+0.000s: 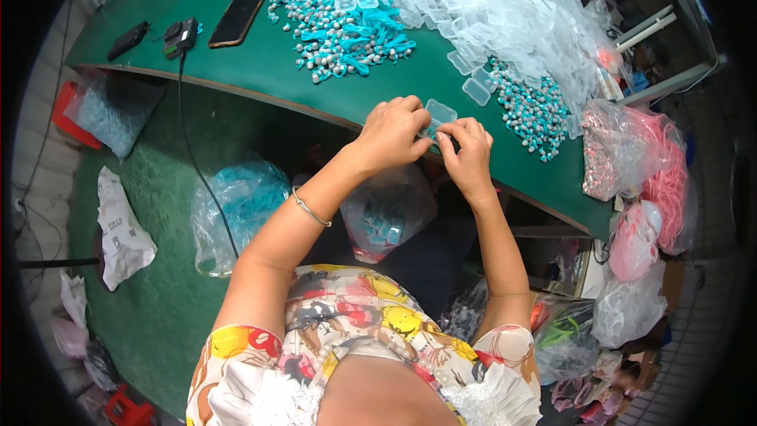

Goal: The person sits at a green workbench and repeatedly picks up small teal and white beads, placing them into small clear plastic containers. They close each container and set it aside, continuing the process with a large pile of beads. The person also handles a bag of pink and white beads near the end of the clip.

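Observation:
My left hand [392, 132] and my right hand [467, 154] meet at the near edge of the green table [260, 59]. Together they pinch a small clear plastic bag [438, 114], with a bit of teal showing between the fingers. A thin bangle [310, 208] circles my left wrist. Just beyond the hands lie a pile of grey and teal small parts [335, 20] and a second such pile [532, 106]. A large heap of clear little bags [489, 4] covers the table's far side.
A dark phone [236, 19], a black device with a cable [180, 35] and another black gadget [128, 39] lie at the table's left. Plastic bags of teal parts [244, 209] sit on the floor and in my lap [386, 213]. Pink cords in bags [662, 173] are on the right.

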### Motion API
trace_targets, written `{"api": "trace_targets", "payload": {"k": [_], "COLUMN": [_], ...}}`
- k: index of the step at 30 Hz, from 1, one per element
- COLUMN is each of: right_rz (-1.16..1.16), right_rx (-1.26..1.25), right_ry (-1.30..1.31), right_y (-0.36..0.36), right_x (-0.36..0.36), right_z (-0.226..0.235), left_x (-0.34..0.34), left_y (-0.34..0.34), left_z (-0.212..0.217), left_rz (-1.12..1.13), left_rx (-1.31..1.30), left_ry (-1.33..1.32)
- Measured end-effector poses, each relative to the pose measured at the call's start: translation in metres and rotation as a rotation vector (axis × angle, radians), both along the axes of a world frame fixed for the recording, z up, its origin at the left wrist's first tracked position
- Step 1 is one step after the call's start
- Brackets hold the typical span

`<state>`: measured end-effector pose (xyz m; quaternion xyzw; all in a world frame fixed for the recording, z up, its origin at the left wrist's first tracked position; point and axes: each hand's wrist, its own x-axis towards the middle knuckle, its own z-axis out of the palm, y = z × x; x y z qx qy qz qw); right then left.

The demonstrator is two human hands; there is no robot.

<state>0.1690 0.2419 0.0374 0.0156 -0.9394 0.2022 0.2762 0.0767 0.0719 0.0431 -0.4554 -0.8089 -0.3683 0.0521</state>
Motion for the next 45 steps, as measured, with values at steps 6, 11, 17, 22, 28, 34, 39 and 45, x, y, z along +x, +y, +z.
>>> {"api": "trace_targets", "payload": {"k": [6, 11, 17, 22, 28, 34, 39, 45], "right_rz": [0.081, 0.144, 0.144, 0.135, 0.178, 0.151, 0.197, 0.204], "right_rx": [-0.15, -0.231, -0.033, 0.142, 0.134, -0.101, -0.063, 0.039], "right_ry": [-0.066, 0.059, 0.039, 0.044, -0.066, 0.027, -0.059, 0.045], "right_y": [0.016, 0.02, 0.016, 0.015, 0.032, 0.036, 0.027, 0.024], "right_x": [-0.013, -0.053, -0.137, -0.182, -0.174, -0.146, -0.083, -0.073], "right_z": [0.005, 0.022, 0.013, -0.003, -0.001, 0.004, 0.029, 0.029], "left_x": [-0.006, -0.014, -0.027, -0.032, -0.032, -0.03, -0.029, -0.03], "left_y": [0.0, -0.002, -0.015, -0.02, -0.02, -0.018, -0.017, -0.017], "left_z": [-0.002, -0.006, -0.009, -0.019, -0.022, -0.022, -0.022, -0.019], "left_rz": [-0.048, -0.093, -0.027, 0.003, 0.022, 0.036, 0.042, 0.053], "left_rx": [-0.002, -0.032, 0.002, 0.097, 0.118, 0.099, 0.147, 0.106], "left_ry": [0.044, 0.032, 0.113, 0.095, 0.089, 0.086, 0.107, 0.096]}}
